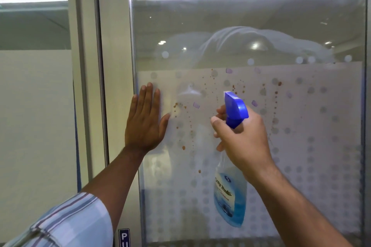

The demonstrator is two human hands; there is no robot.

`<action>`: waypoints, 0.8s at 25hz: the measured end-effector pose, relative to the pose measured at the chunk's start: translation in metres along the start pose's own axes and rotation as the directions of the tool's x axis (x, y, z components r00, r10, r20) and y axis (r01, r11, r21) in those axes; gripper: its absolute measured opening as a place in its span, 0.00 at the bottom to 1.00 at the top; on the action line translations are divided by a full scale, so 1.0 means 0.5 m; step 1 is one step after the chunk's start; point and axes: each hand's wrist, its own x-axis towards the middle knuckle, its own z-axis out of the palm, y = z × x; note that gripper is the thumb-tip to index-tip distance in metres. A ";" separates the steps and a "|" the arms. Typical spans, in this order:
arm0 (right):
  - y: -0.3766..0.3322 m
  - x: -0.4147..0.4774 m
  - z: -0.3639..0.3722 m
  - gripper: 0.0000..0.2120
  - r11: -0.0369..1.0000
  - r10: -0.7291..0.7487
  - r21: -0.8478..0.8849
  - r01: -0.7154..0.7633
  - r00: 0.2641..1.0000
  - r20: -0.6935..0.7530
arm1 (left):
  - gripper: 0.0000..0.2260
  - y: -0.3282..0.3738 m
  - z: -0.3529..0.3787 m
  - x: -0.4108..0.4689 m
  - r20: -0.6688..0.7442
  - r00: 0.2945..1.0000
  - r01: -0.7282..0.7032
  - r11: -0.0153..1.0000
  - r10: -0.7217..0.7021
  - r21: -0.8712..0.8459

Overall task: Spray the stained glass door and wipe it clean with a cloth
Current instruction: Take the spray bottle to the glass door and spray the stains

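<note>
The glass door [301, 26] fills the view, its lower half frosted with a dot pattern. Brown stains [208, 84] speckle the frosted part, with drips running down between my hands and further right. My left hand [145, 120] lies flat and open against the glass at the door's left edge. My right hand [244, 136] grips a spray bottle [230, 194] of blue liquid by the neck. Its blue nozzle [235, 106] points at the glass, with a finger on the trigger. No cloth is in view.
A pale metal door frame [116, 66] runs vertically left of the glass. Beyond it stands another frosted panel [36, 116]. A blue sign [124, 237] with white letters sits at the frame's bottom. Ceiling lights reflect in the upper glass.
</note>
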 end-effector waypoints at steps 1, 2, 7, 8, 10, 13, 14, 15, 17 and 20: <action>-0.003 0.002 -0.015 0.05 1.000 0.006 0.015 -0.005 1.000 -0.007 | 0.36 0.000 0.001 0.000 0.002 1.000 0.001 1.000 -0.001 0.000; -0.006 0.004 -0.033 0.04 1.000 0.007 0.012 -0.007 1.000 -0.013 | 0.36 0.001 0.001 0.000 0.004 1.000 0.000 1.000 0.000 0.001; -0.008 0.030 -0.123 0.05 0.994 -0.024 -0.111 0.013 0.995 -0.093 | 0.37 0.005 0.002 0.002 0.006 1.000 -0.003 1.000 0.003 -0.003; -0.006 0.036 -0.140 0.04 0.994 -0.015 -0.105 0.004 0.994 -0.112 | 0.37 0.004 0.001 0.002 0.015 1.000 0.004 1.000 -0.004 -0.005; 0.002 0.046 -0.187 0.04 0.994 0.005 -0.103 -0.021 0.988 -0.157 | 0.37 0.016 0.003 0.008 0.012 1.000 -0.018 0.999 0.018 -0.034; 0.015 0.052 -0.212 0.05 0.988 0.010 -0.149 -0.036 0.985 -0.174 | 0.37 -0.006 -0.001 -0.003 0.009 1.000 -0.011 1.000 0.011 -0.013; 0.021 0.052 -0.223 0.05 0.983 0.001 -0.182 -0.036 0.982 -0.189 | 0.37 -0.008 -0.003 -0.004 0.012 1.000 -0.014 1.000 0.015 -0.021; 0.026 0.053 -0.232 0.05 0.978 -0.002 -0.203 -0.040 0.979 -0.204 | 0.37 -0.008 -0.004 -0.004 0.017 1.000 -0.018 1.000 0.018 -0.023; 0.038 0.051 -0.252 0.05 0.975 0.011 -0.215 -0.062 0.974 -0.228 | 0.37 -0.001 -0.003 -0.002 0.018 1.000 -0.022 0.999 0.022 -0.024; 0.055 0.037 -0.275 0.04 0.973 0.029 -0.217 -0.083 0.970 -0.242 | 0.37 -0.001 -0.003 0.000 0.005 1.000 -0.027 0.999 0.027 -0.037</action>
